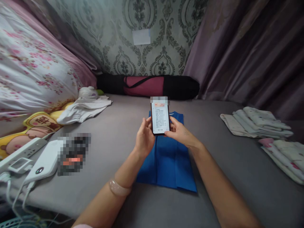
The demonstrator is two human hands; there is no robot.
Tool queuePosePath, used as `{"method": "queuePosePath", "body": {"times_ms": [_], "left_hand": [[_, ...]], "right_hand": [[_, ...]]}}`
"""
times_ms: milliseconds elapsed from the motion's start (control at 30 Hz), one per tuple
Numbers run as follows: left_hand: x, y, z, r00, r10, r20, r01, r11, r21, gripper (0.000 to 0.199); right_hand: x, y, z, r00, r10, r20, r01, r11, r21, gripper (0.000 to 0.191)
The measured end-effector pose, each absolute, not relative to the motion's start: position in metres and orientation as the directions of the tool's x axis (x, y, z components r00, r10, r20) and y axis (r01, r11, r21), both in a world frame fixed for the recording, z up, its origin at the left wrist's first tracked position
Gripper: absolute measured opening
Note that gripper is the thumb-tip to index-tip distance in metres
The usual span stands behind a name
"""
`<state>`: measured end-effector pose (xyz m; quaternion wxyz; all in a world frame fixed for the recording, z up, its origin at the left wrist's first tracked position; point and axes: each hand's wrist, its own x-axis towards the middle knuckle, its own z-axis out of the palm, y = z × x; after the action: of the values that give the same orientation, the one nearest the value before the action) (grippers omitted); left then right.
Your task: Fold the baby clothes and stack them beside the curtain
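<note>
Shows black-and-white on phone, solid blue on folded cloth, grey on bed, black-and-maroon blocks on long bag at bed's far edge, pink floral print on white fabric at left edge.

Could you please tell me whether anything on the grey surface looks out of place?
Mildly, the white cloth at the left: it lies rumpled, while the cloths at the right are folded in stacks. The held phone and the blue cloth below it show nothing obviously odd.
</note>
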<state>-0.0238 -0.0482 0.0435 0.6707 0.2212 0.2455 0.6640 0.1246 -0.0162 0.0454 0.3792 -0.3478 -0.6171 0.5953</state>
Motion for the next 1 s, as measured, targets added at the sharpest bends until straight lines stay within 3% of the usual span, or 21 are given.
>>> {"method": "queuePosePath", "body": {"times_ms": [467,1000], "left_hand": [[-0.029,-0.061,0.049,-0.056,0.995,-0.080,-0.777,0.007,0.630,0.031],[-0.081,-0.153,0.064,-0.316,0.939,-0.135,-0.718,-0.144,0.681,0.026]], "right_hand": [[0.120,-0.022,0.049,-0.535,0.840,0.085,-0.047,0.070,-0.996,0.065],[0.049,-0.084,0.041,-0.723,0.675,0.144,-0.155,0.045,-0.987,0.060]]}}
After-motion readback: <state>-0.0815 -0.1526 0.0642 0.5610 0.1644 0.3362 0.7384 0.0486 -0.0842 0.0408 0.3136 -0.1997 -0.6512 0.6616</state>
